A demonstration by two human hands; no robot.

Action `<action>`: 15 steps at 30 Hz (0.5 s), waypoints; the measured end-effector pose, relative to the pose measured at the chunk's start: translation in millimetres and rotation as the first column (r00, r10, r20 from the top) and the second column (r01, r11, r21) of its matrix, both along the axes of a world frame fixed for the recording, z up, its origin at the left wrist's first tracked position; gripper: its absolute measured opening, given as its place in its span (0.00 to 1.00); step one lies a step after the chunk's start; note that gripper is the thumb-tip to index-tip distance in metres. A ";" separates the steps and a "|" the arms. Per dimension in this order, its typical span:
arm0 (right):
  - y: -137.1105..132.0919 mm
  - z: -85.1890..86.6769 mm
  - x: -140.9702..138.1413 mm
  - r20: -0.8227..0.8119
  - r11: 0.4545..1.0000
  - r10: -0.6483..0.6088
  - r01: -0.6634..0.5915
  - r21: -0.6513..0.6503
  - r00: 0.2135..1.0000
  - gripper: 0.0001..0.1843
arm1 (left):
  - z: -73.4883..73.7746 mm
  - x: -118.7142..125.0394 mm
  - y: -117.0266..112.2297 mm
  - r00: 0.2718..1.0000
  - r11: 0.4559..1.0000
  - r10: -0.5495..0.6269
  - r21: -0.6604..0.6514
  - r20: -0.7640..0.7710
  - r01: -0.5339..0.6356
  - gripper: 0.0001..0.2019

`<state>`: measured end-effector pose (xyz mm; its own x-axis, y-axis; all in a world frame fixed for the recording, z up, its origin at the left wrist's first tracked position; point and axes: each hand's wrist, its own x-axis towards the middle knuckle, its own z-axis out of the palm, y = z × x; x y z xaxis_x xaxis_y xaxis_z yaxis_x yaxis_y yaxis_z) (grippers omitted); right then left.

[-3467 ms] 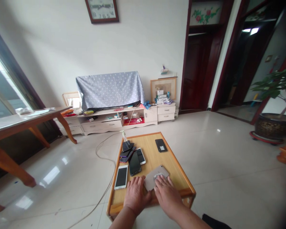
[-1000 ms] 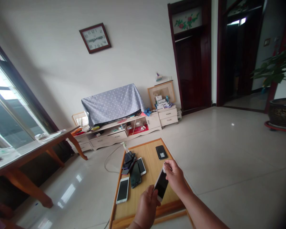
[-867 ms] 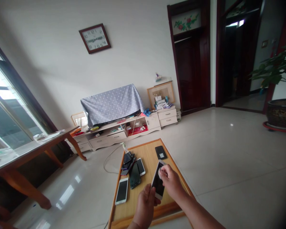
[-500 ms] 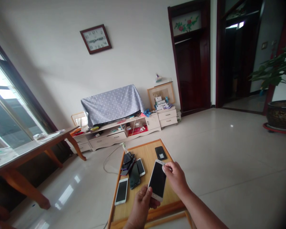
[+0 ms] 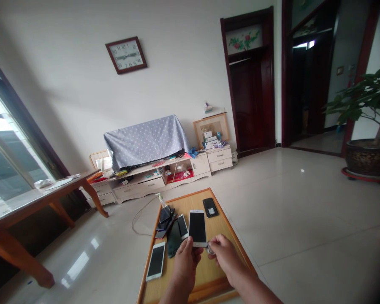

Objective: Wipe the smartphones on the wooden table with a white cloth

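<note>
My left hand [image 5: 187, 258] grips the lower end of a white smartphone [image 5: 197, 228], its dark screen facing me, above the wooden table. Close to the phone's bottom right corner, my right hand [image 5: 224, 254] pinches a small pale, roundish thing [image 5: 210, 248] whose kind I cannot make out. Left of the held phone, another white phone [image 5: 156, 261] lies face up. Beside it are a dark phone [image 5: 174, 240], partly hidden by my left hand, and a white-edged phone [image 5: 183, 226]. Farther back is a stack of dark phones [image 5: 165, 216].
A black phone [image 5: 210, 207] with a pale label lies at the far right of the small wooden table [image 5: 231, 236]. A pump bottle [image 5: 161, 199] stands at its far left corner. Beyond are a low white cabinet [image 5: 152, 185], a longer table [image 5: 66, 185] and a potted plant [image 5: 372, 153].
The held phone has shifted left and now stands more upright. My right hand has moved from its top right edge down to its bottom right corner. The view has turned slightly.
</note>
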<state>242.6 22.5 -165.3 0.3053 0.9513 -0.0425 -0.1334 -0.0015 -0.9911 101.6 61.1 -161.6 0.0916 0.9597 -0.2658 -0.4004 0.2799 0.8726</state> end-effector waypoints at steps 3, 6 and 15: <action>6.7 -6.9 7.3 -0.109 0.998 -0.040 0.033 -0.060 0.993 0.10 | -6.4 16.8 16.5 0.997 0.999 0.027 -0.020 0.079 -0.026 0.17; 14.2 -14.6 14.1 -0.187 0.991 -0.110 0.093 -0.099 0.976 0.12 | -12.8 35.0 34.6 0.993 0.997 0.071 -0.050 0.092 -0.067 0.12; 38.6 -28.7 36.3 -0.307 0.961 -0.243 0.186 -0.202 0.920 0.15 | -32.9 83.0 90.3 0.990 0.980 0.130 -0.158 0.050 -0.121 0.05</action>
